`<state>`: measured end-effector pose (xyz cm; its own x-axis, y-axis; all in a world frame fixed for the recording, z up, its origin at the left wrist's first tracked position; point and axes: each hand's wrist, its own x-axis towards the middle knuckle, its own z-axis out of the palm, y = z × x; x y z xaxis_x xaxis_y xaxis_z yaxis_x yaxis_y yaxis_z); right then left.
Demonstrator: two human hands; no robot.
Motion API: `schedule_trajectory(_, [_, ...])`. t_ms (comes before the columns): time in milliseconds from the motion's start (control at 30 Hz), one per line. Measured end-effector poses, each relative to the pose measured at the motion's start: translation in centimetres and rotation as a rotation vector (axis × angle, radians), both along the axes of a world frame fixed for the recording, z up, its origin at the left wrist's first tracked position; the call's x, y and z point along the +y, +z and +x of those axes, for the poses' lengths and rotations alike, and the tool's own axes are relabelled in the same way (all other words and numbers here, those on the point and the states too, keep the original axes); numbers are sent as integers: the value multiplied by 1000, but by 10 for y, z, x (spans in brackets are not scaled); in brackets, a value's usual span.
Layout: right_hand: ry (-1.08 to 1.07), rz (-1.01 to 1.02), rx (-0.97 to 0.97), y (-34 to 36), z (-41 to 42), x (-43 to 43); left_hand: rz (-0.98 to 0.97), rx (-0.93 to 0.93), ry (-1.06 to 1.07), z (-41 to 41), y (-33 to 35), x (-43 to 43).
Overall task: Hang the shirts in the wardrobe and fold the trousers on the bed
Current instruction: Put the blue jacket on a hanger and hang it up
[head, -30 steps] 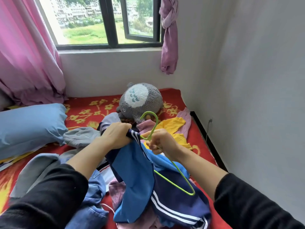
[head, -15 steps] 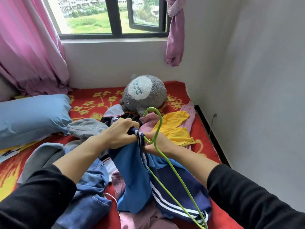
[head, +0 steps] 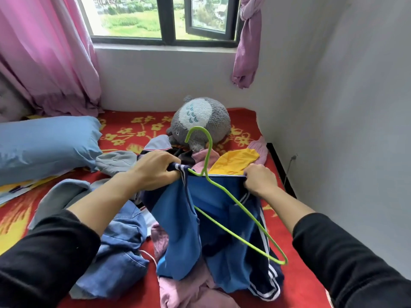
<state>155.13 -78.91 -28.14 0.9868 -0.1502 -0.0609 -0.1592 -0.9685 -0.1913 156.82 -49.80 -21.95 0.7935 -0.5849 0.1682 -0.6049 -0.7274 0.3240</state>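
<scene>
1. A grey plush toy (head: 200,121) with a white belly lies tilted below the window sill.
2. A blue pillow (head: 44,143) lies well to the left of the plush toy.
3. A pink curtain (head: 49,52) hangs above and left of the plush toy.
4. A dark-framed window (head: 166,18) stands above the plush toy, its right pane ajar.
5. A knotted mauve curtain (head: 246,47) hangs above and right of the plush toy.
6. A thin cable (head: 289,167) runs down the white wall, right of the plush toy.

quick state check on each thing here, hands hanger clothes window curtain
blue shirt, held up, top edge pulled taut
left hand, grips the shirt's striped collar end
right hand, grips the shirt's other end
green hanger, hook up, one end inside shirt, other outside
jeans, crumpled, unfolded
window, right sash ajar
right curtain, knotted
</scene>
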Motion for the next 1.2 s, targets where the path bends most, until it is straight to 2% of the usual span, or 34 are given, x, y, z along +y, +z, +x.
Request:
schedule_trajectory(233, [-162,-4,14,-8,-10,-44,236,-178,163,3,-13,-6])
schedule_trajectory(367, [-203,-71,14,3,-15,-62,201,-221,231,2,-16,-18])
schedule_trajectory(467, [-199,-127,-4,11,-14,-68,253,-258,255,0,-18,-31])
schedule_trajectory(567, [-228,-19,3,16,-10,-75,272,-274,291,-1,-18,-37])
schedule_trajectory(667, [-246,-24,9,18,-13,-83,255,-288,314,-2,-18,-35])
schedule_trajectory(733, [-305,-3,-54,19,-16,-84,259,-283,317,-4,-18,-38])
schedule_trajectory(800, [-360,241,-71,16,-12,-82,225,-244,337,-6,-17,-42])
schedule_trajectory(900, [-326,666,40,12,-10,-67,169,-157,383,-9,-18,-45])
schedule_trajectory(967, [-292,796,-4,15,-11,-51,165,-119,389,-13,-20,-46])
schedule_trajectory(1067, [-201,886,-189,29,-17,-24,141,-77,385,-17,-21,-50])
schedule_trajectory(1133, [-32,1013,-71,43,-23,-8,71,-42,409,-17,-22,-49])
schedule_trajectory(1200, [100,1005,195,59,-28,2,-57,-14,446,-15,-20,-45])
